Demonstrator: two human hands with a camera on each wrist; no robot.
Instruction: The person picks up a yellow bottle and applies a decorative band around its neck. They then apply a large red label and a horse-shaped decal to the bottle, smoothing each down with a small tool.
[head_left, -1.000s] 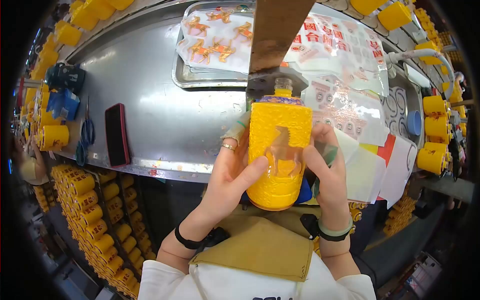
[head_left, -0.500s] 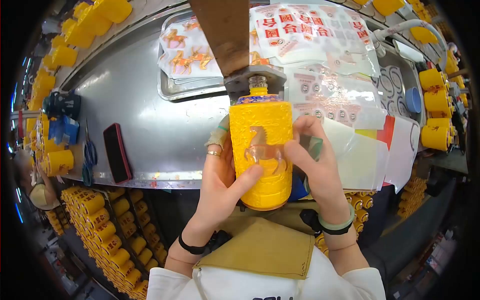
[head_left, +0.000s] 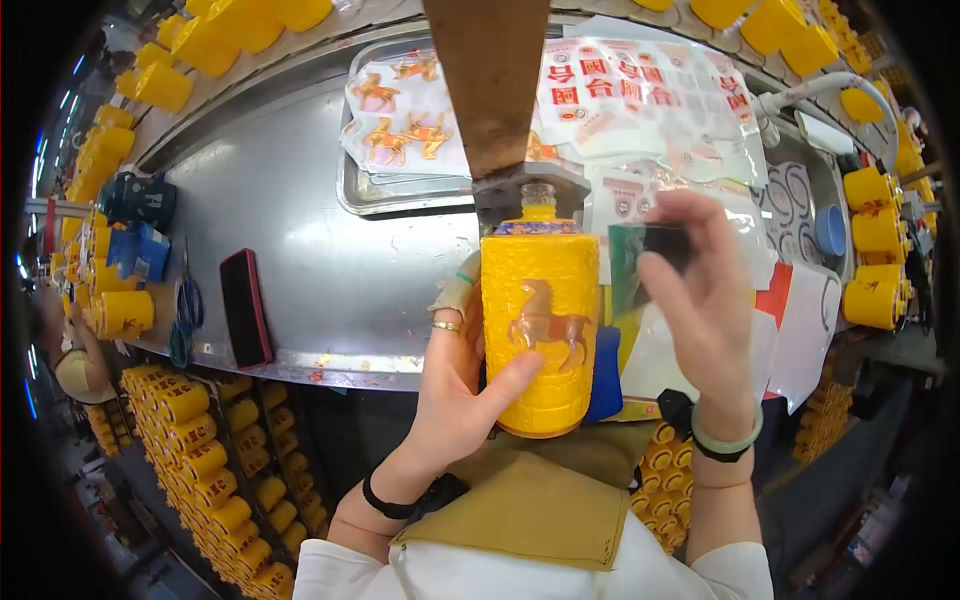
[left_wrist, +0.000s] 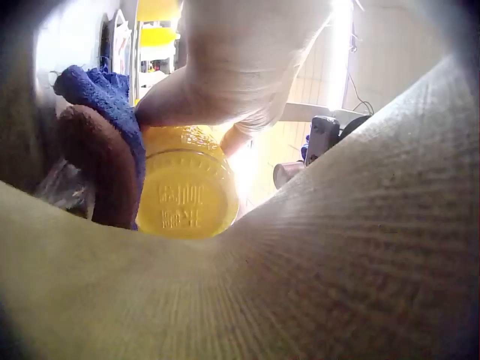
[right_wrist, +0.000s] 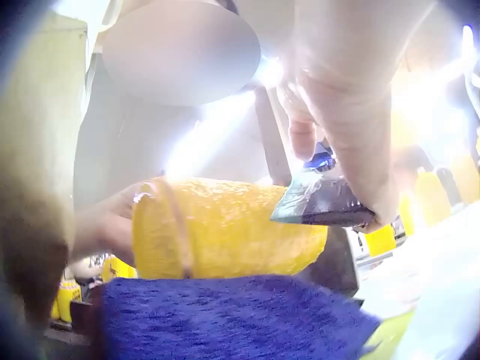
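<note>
A yellow textured bottle [head_left: 510, 390] with a clear neck lies with its neck at a grey bracket [head_left: 560, 180]; a brown horse picture [head_left: 548, 325] is on its upper face. The left hand [head_left: 450, 400] grips its left side, thumb on the front just below the horse. Off to the bottle's right, the right hand [head_left: 708, 310] pinches a dark green-edged flat piece [head_left: 628, 265], apart from the bottle. In the left wrist view the bottle's base [left_wrist: 187, 199] shows raised marks. The right wrist view has the flat piece [right_wrist: 319, 202] close to the bottle [right_wrist: 225, 229].
A blue cloth [head_left: 605, 385] is by the bottle. Behind stand a tray [head_left: 400, 200] of horse sheets and red-lettered sheets [head_left: 640, 90]. A phone [head_left: 245, 308] and scissors [head_left: 187, 305] lie left. A brown beam [head_left: 490, 80] rises behind the bracket. Yellow bottles surround the bench.
The right hand has moved off the bottle to the right, carrying the flat piece, which shows more fully. The left hand still holds the bottle. The head view has shifted.
</note>
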